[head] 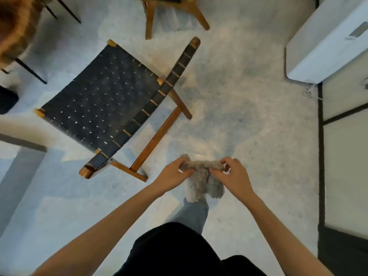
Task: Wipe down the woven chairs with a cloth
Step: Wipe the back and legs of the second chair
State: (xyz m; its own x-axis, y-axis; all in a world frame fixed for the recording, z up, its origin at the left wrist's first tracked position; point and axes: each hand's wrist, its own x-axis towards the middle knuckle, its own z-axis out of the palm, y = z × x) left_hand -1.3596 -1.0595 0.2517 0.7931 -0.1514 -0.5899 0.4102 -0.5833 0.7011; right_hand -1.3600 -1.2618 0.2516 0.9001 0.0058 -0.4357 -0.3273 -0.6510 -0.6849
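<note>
A woven chair (103, 100) with dark webbing and a wooden frame stands on the pale floor, left of centre. Its backrest runs along the right side. A fluffy grey cloth (203, 182) hangs in the air between my hands, to the right of the chair's rear legs. My left hand (175, 174) pinches the cloth's left end. My right hand (233, 174) pinches its right end, and the lower part dangles over my foot. Neither hand touches the chair.
A second wooden chair (175, 8) stands at the top centre, only partly in view. A furry seat on thin black legs (18, 26) fills the top left. A white appliance (328, 42) and cabinet fronts (346, 156) line the right side.
</note>
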